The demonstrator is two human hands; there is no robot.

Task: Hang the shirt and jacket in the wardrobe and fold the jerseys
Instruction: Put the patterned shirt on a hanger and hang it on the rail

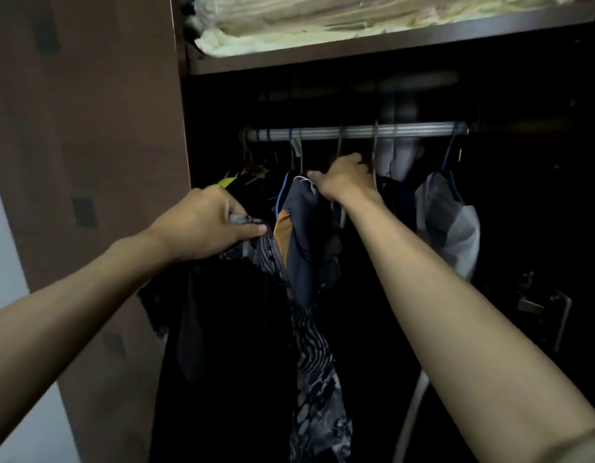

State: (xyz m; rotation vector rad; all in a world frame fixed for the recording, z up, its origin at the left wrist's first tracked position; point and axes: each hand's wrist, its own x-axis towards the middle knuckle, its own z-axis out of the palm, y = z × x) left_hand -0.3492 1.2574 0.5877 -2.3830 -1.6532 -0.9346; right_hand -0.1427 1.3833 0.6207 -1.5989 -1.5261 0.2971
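Grey-and-black patterned fabric of a shirt (309,355) is gripped at its top by the left hand (206,225), seemingly kept raised for hanging. A wire hanger (339,152) is grasped by the right hand (343,178) below the ribbed metal wardrobe rail (356,131).

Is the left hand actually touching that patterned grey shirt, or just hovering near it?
Touching. In the head view, the left hand has its fingers curled round a bunch of the patterned shirt at its top, and the fabric hangs down from that grip.
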